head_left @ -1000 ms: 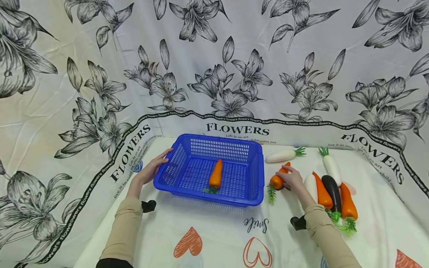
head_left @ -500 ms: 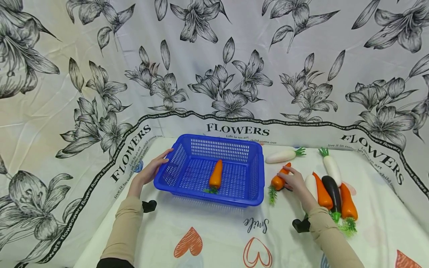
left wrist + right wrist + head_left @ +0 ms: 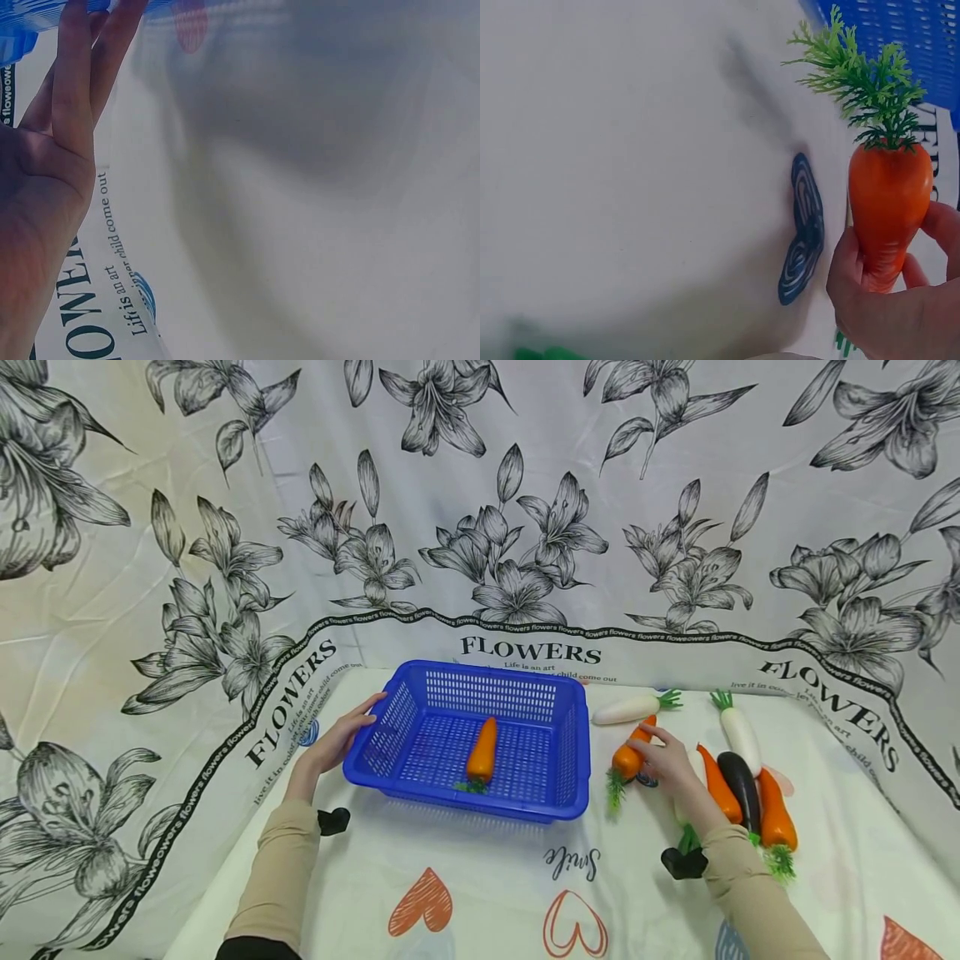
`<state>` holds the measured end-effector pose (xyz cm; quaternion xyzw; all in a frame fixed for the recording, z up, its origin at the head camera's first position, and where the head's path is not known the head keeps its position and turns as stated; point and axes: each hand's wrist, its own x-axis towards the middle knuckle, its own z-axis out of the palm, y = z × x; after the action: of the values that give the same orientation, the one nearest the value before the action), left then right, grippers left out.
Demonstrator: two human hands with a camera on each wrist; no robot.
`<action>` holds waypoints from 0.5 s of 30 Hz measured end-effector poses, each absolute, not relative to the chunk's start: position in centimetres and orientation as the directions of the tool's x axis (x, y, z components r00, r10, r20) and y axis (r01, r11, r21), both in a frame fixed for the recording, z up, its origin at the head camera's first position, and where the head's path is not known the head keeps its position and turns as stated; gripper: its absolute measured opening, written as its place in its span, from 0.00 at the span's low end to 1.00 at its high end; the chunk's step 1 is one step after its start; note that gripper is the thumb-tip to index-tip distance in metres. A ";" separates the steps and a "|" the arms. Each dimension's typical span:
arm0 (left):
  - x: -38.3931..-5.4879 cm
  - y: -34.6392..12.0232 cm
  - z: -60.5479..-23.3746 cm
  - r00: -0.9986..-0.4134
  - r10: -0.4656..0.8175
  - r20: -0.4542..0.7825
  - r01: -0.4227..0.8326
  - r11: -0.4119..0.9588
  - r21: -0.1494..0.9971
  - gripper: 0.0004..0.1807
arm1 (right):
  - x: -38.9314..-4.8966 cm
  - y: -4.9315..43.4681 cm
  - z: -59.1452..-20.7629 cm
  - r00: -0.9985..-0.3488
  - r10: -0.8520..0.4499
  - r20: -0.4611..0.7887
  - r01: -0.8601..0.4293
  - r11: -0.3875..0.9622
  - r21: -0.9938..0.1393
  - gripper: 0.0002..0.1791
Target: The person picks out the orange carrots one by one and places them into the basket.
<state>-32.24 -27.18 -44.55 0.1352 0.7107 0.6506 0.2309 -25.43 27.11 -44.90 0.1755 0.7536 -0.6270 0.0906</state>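
My left hand holds the left rim of a blue plastic basket; the left wrist view shows its fingers long at the basket's underside. Inside the basket lies one orange carrot with green leaves. To the basket's right, my right hand pinches a second orange carrot near its narrow end, thumb on one side and fingers on the other. Its leafy top points back toward me in the head view. The right wrist view shows this carrot over the cloth, with a shadow beside it.
A white radish lies behind the right hand. Farther right are another white radish, an orange carrot, a dark eggplant and another carrot. The right forearm partly covers this group. A flowered cloth hangs behind.
The right hand has shifted slightly right, and the carrot it pinches has moved right and a little away from me. The left hand and basket stay in place.
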 end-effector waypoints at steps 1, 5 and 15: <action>-32.2 -27.2 -44.5 -0.857 0.493 -0.152 -0.110 0.114 0.987 0.30 | -25.4 27.1 -44.6 -0.924 0.148 -0.352 0.373 0.154 -0.915 0.37; -32.1 -27.1 -44.2 -0.856 0.492 -0.157 -0.120 0.104 0.987 0.30 | -25.3 27.0 -43.6 -0.931 0.127 -0.342 0.357 0.122 -0.926 0.37; -32.2 -27.3 -44.4 -0.855 0.492 -0.162 -0.120 0.117 0.986 0.30 | -25.1 26.7 -40.8 -0.951 0.098 -0.294 0.301 0.061 -0.952 0.37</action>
<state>-32.18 -27.27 -44.41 0.1310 0.7095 0.6515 0.2347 -25.05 26.67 -40.79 0.1377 0.7244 -0.6712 0.0756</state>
